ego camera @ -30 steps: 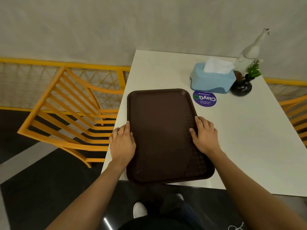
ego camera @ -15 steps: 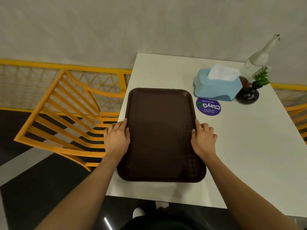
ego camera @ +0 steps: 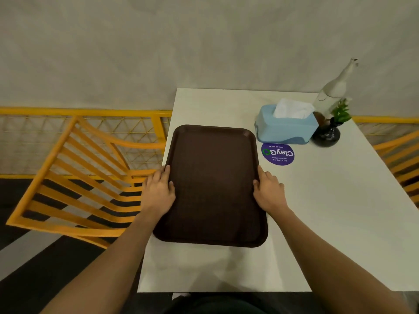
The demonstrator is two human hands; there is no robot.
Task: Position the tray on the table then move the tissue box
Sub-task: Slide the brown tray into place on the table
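Note:
A dark brown rectangular tray (ego camera: 213, 184) lies on the white table (ego camera: 328, 211), along its left side. My left hand (ego camera: 158, 191) grips the tray's left rim and my right hand (ego camera: 268, 192) grips its right rim, both near the middle of the long sides. A light blue tissue box (ego camera: 286, 128) with a white tissue sticking up stands behind the tray's far right corner, close to it but apart.
A round purple sticker (ego camera: 278, 153) lies on the table in front of the tissue box. A dark vase with a green plant (ego camera: 327, 132) and a pale bottle (ego camera: 333, 91) stand at the far right. Yellow chairs (ego camera: 74, 177) flank the table, the wall behind.
The tray has slid further onto the table, away from me; its near edge no longer overhangs. Both hands kept their hold on its sides.

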